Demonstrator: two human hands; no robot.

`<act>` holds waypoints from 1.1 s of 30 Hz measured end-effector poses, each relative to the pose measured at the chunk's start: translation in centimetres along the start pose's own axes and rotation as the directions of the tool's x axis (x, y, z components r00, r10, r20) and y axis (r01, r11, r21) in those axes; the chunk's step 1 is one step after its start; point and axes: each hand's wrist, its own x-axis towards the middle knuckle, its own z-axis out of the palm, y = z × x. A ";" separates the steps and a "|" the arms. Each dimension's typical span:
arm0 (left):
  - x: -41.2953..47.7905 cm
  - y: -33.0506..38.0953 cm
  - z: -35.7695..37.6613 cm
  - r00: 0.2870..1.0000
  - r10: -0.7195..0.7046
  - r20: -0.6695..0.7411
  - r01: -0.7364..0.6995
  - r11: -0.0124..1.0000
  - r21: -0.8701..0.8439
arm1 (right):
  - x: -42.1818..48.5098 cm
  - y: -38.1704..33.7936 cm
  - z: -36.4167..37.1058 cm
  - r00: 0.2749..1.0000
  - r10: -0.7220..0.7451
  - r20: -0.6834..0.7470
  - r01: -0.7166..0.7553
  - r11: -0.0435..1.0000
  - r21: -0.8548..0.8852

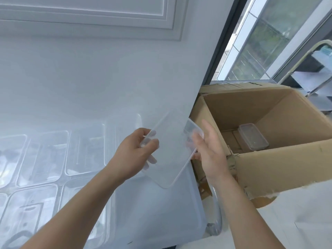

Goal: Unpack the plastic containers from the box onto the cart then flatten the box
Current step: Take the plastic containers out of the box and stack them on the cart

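A clear plastic container hangs in the air over the cart's right end, between my two hands. My left hand grips its left edge with curled fingers. My right hand holds its right edge, fingers loosely bent around the rim. Several clear containers stand in rows on the cart top. To the right stands the open cardboard box, with one lidded clear container lying on its bottom.
A white panelled wall rises behind the cart. The cart's metal handle sits between cart and box. Behind the box are a window and a metal rack with papers. The box's front flap is torn.
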 end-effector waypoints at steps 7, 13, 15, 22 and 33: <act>-0.2 -1.1 3.6 1.000 -0.008 -0.002 0.008 1.000 0.028 | -1.7 2.2 -2.8 0.991 0.102 -0.091 -0.099 0.994 0.041; -1.5 -4.2 8.3 0.983 -0.113 -0.146 0.074 0.966 -0.249 | -1.4 4.2 -4.3 0.958 0.144 -0.248 -0.144 0.989 0.016; -1.9 -5.3 10.0 0.978 -0.142 -0.150 0.098 0.960 -0.263 | -1.1 5.0 -4.2 0.951 0.147 -0.271 -0.151 0.988 0.006; -1.2 -9.4 13.2 0.895 -0.331 -0.299 0.182 0.882 -0.434 | 0.0 7.9 -2.4 0.956 0.141 -0.256 -0.194 0.962 -0.194; 3.4 -12.9 14.2 0.810 -0.393 -0.436 0.216 0.890 -0.402 | 3.8 9.7 -0.6 0.994 0.031 -0.107 -0.080 0.863 -0.498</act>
